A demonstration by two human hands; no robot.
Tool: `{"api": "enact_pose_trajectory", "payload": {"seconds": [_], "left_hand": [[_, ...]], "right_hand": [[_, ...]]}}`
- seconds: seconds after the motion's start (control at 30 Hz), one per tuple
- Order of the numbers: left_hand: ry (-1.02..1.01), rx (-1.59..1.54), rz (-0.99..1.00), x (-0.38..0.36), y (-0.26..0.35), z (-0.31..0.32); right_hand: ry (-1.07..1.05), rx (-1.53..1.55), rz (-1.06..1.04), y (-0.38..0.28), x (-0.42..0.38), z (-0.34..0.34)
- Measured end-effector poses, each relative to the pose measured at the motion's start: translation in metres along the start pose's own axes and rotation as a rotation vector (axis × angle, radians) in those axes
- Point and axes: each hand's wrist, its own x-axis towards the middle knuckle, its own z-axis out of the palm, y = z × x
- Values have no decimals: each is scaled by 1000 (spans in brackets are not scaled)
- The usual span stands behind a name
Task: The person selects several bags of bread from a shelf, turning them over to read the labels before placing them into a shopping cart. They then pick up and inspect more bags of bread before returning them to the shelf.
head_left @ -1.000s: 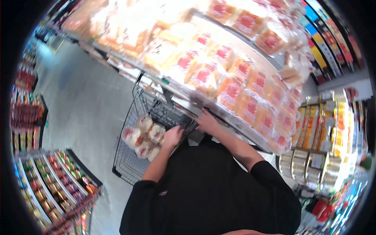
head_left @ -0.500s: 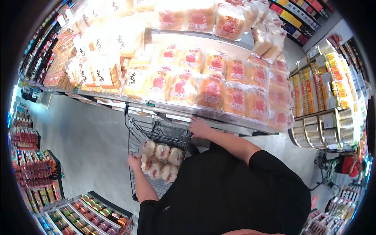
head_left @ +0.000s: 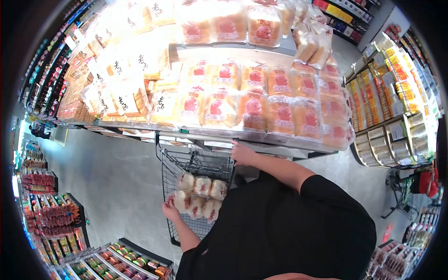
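Several clear bags of bread [head_left: 202,186] with red marks lie in two rows inside a dark wire shopping cart [head_left: 169,170]. My left hand [head_left: 171,210] is at the cart's left rim, its fingers closed at the gathered end of the nearest bag; the exact grip is small and partly hidden. My right hand [head_left: 242,153] is wrapped around the right end of the cart's handle [head_left: 200,137]. The handle lies against the front edge of a display heaped with packaged bread loaves [head_left: 253,109].
Bread packs with black characters [head_left: 122,100] fill the display's left side. At right stands a shelf of yellow packages and canisters [head_left: 373,107]. A rack of colourful tubs [head_left: 116,261] is at lower left. Grey floor [head_left: 121,172] lies left of the cart. Another cart [head_left: 401,196] stands far right.
My left hand has shifted slightly inward and toward me along the cart's rim, to the nearest bag's end. My right hand stays on the handle. The whole view has shifted a little.
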Motion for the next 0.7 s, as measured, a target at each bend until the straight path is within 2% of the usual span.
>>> {"api": "enact_pose_trajectory", "payload": {"seconds": [0.1, 0.2, 0.3, 0.37, 0.4, 0.47, 0.53, 0.63, 0.7], "left_hand": [[42, -23, 58, -4, 33, -31], [-33, -387, 133, 6, 61, -66], [-94, -690, 224, 4, 149, -105], [-154, -812, 234, 6, 194, -118], [-181, -846, 226, 8, 213, -120], [-334, -1113, 233, 21, 234, -112], [-397, -1220, 263, 28, 269, -96], [-629, -1402, 327, 36, 322, -67], [-815, -1507, 342, 25, 372, -55]], "right_hand": [[-60, 37, -4, 0, 3, 3], [-87, 58, 10, -2, 2, -3], [-152, 251, 47, -3, 8, -8], [70, 589, 39, 3, 14, -9], [168, 775, 39, 0, 17, -8], [255, 868, 73, -7, 18, -54], [189, 1007, 293, -7, 16, -103], [284, 1262, 397, 9, 3, -129], [298, 1097, 332, 15, -16, -168]]}}
